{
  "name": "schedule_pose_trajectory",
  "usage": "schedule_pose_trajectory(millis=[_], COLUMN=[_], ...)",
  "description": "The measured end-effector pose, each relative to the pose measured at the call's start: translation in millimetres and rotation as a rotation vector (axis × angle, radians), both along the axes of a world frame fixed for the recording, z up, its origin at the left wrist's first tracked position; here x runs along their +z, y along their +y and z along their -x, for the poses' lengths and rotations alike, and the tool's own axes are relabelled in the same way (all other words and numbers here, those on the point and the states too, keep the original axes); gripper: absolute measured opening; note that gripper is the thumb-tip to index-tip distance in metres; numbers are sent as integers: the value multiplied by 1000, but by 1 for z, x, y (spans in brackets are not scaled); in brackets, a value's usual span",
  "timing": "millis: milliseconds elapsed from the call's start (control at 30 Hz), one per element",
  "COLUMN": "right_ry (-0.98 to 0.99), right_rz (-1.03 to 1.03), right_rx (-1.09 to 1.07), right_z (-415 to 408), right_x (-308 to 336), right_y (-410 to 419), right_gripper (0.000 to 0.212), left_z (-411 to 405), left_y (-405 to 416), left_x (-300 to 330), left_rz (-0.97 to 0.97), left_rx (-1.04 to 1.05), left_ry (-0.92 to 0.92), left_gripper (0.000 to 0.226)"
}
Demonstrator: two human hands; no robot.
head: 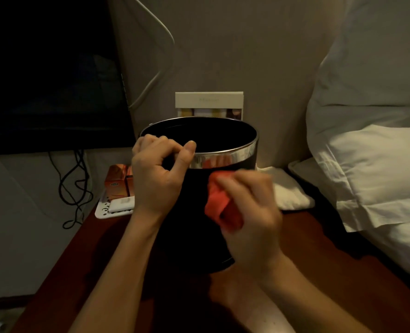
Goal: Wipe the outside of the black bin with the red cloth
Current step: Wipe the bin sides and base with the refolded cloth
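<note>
A round black bin [189, 236] with a shiny metal rim band stands upright on a dark red-brown table [331, 272]. My left hand [156, 174] grips the near left part of the rim, thumb outside and fingers curled over the edge. My right hand [249, 212] holds a bunched red cloth [219, 203] pressed against the bin's front wall just below the metal band. The right hand is blurred. The bin's inside looks dark and its bottom is hidden.
Behind the bin a white card box [208, 103] leans on the wall. At left lie an orange packet [118, 180] and a white tray [114, 207], with black cables [75, 188] hanging. White pillows [372, 152] and a folded white towel [290, 191] sit at right.
</note>
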State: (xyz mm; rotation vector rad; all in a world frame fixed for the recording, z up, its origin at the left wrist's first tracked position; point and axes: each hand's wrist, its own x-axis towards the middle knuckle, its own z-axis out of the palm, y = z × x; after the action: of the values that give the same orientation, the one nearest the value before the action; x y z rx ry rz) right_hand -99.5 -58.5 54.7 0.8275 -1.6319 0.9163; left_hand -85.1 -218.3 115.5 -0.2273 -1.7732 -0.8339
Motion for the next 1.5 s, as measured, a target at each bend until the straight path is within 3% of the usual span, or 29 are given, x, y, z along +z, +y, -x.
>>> schedule_pose_trajectory(millis=[100,200,267,433,500,667,733,833,900,967,1067,1200,1367,1500], right_ry=[21,81,65,-40,-56,-70,-171,-254,-325,-426,-561,-598,-391,-175], right_rz=[49,-296,-400,-3,56,-404,-444,-216,-41,82,137,183,-94,-432], right_rx=[-28,24,49,-23,-30,39,86,64,-6,-50,-88,-104,-27,159], right_z=[0,-7,-11,-8,-5,-9,-7,-9,-11,-6,-3,-5,1,7], right_x=[4,-59,-85,-23,-11,-97,-106,-83,-66,-63,-78,-86,-66,-82], right_y=[-8,-16,-11,-5,-7,-4,6,29,47,63,76,88,71,45], right_gripper=[27,21,18,30,31,18,26,35,40,44,51,37,42,22], left_z=[1,1,0,0,0,6,12,13,6,-1,1,0,0,1], left_y=[0,-2,-2,-1,-1,-12,-21,-28,-15,11,30,10,2,1], left_x=[0,-1,-1,-1,0,-1,3,11,11,5,2,5,5,6], left_rz=[6,21,22,8,3,-49,-115,-156,-6,167,256,178,122,127], left_rx=[0,-7,-17,-3,-9,-66,-102,-77,7,71,160,44,-7,2], left_ry=[9,11,0,-5,-1,-28,-72,-96,-81,-93,-86,-95,-107,-100], left_gripper=[31,31,32,33,32,32,34,48,47,32,20,21,28,29])
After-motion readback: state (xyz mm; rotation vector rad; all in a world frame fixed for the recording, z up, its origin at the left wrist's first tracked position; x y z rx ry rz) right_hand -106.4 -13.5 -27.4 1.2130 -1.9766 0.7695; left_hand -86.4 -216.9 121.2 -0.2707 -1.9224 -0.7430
